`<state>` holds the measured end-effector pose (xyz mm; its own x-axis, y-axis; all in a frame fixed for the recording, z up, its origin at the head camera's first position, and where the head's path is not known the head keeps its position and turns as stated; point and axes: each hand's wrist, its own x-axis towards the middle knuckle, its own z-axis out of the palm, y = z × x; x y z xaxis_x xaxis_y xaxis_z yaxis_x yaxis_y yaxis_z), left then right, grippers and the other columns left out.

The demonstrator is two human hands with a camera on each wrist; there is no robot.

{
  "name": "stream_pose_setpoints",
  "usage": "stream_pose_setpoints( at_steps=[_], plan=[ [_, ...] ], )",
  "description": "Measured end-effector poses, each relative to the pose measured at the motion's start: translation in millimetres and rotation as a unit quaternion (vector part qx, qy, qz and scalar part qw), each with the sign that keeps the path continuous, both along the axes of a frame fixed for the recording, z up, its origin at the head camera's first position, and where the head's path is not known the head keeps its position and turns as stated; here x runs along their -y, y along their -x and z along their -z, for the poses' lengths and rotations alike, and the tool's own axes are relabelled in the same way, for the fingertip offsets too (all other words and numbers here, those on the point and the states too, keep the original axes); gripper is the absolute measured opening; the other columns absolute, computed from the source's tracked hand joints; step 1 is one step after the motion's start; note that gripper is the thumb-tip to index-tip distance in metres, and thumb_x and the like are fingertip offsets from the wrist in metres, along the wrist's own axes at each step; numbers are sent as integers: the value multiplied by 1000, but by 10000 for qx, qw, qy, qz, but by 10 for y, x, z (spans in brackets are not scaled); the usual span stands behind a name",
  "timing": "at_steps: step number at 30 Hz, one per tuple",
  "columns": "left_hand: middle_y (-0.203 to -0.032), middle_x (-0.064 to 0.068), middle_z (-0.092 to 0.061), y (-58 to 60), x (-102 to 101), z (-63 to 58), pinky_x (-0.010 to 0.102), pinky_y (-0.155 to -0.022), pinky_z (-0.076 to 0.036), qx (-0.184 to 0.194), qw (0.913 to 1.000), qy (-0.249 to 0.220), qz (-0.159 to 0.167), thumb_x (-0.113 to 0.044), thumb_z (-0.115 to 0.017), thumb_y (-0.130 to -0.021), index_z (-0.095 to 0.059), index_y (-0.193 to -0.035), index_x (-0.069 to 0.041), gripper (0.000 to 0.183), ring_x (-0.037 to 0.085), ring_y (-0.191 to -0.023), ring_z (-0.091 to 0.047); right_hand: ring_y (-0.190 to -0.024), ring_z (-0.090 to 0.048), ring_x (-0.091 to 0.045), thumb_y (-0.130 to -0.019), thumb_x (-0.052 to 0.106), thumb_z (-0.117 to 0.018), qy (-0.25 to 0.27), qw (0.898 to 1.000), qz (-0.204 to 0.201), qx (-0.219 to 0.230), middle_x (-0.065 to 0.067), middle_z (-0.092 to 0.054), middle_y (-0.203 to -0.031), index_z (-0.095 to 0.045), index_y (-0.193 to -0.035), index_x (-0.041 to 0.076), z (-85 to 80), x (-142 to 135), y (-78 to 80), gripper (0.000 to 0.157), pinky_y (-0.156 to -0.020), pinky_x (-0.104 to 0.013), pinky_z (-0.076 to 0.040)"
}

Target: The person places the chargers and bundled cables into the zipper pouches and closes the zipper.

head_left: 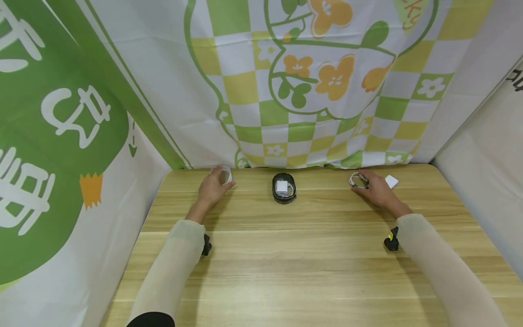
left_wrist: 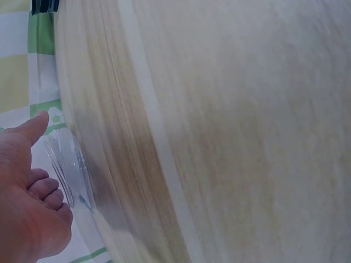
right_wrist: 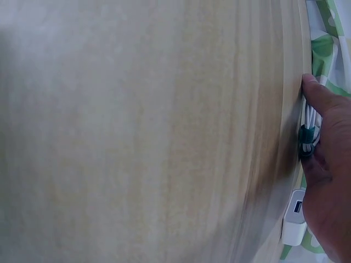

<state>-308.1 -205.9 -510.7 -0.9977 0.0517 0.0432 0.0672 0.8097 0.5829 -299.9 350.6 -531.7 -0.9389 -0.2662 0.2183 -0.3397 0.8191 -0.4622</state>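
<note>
My left hand [head_left: 212, 186] is at the back left of the wooden table, its fingers and thumb around a clear plastic lid [head_left: 227, 175]. In the left wrist view, the lid [left_wrist: 77, 170] stands on edge past the curled fingers. At the back right, my right hand [head_left: 377, 190] pinches a coiled white cable [head_left: 353, 180] between thumb and fingers. A dark green tie [right_wrist: 307, 135] binds the coil in the right wrist view. Right beside that hand lies a white charger plug [head_left: 391, 181], its USB port showing in the right wrist view.
Between the hands, near the table's back edge, sits a dark oval case [head_left: 283, 200] holding a white charger plug [head_left: 281, 187] and a cable. A patterned cloth [head_left: 278, 131] hangs along the back edge. Cloth walls stand at both sides.
</note>
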Motion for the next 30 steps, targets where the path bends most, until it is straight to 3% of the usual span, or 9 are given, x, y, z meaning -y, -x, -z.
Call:
stream_pose_setpoints(
  at_steps=[12,19,30],
  plan=[
    [-167,26,-36,1,28,37,65,-113,-43,-90,9999,91,-96,-29,-68,-104,-38,-161,3,72,53,-141,-48,-118,-63,-56,-94,19,-83,100,9997,95,-199,-38,-61,-137,-54,-145,-12,18,7,-41,66,-97,-67,-51],
    [-165,27,-38,14,15,63,62,-118,-39,-125,9999,-41,-33,-27,-66,-106,-37,-161,4,69,53,-143,-47,-108,-66,-54,-94,21,-83,66,9994,200,-286,-37,-66,-128,-57,-143,-10,30,16,-42,64,-89,-66,-52],
    [-166,28,-34,23,39,71,58,-126,-28,15,9983,-581,54,-26,-57,-111,-34,-162,4,64,51,-151,-36,-115,-64,-56,-95,23,-82,66,9994,296,-171,-37,-64,-132,-57,-144,-9,36,29,-75,64,-95,-67,-51]
  ],
)
